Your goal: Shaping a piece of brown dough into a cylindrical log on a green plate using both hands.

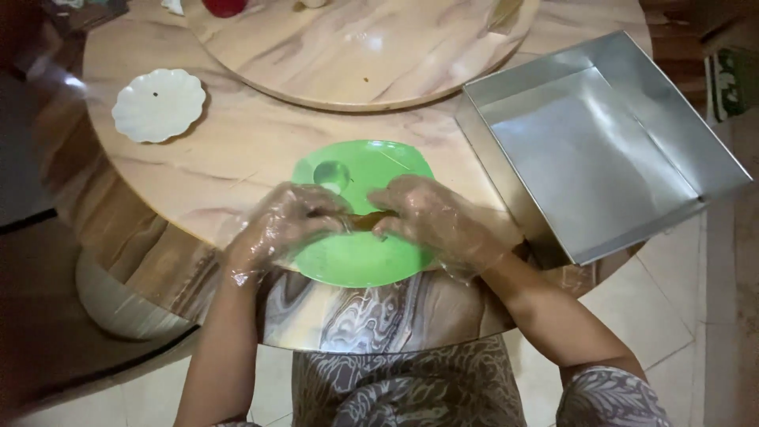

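A green plastic plate (371, 166) with a small round well lies at the near edge of the round marble table (237, 150). Both of my hands wear thin clear plastic gloves and meet over the plate. My left hand (281, 225) and my right hand (439, 217) pinch the two ends of a small brown elongated piece (370, 220) just above the plate. What the piece is cannot be made out.
A large shiny rectangular metal tray (672, 134) sits at the right, overhanging the table edge. A white scalloped saucer (158, 104) lies at the left. A raised marble turntable (371, 47) fills the table's middle, with a red object (225, 6) on its far side.
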